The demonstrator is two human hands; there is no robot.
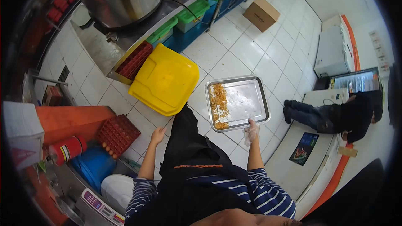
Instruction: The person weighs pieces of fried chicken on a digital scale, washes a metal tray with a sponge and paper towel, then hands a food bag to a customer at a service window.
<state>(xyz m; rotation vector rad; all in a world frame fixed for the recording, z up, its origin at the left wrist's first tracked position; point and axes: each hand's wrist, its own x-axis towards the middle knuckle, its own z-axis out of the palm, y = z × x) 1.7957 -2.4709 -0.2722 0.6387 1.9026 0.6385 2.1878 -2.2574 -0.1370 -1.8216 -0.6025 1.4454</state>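
A white tiled floor (209, 54) fills the middle of the room; at the right of the frame is another person (351, 115). Left of centre is a yellow bin (165, 81). The metal tray (247, 100), right of centre, has its lower rim held by the gloved right hand (251, 131). How wide the left hand (158, 135) opens, I cannot tell. Orange crumbs (218, 103) cover only the tray's left part.

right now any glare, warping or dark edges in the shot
Head view: wide-lens warping, with the rim fading to black; head view: pale glare on the floor tiles and bright reflections in the metal tray; head view: lettering on the cardboard box too small to read.
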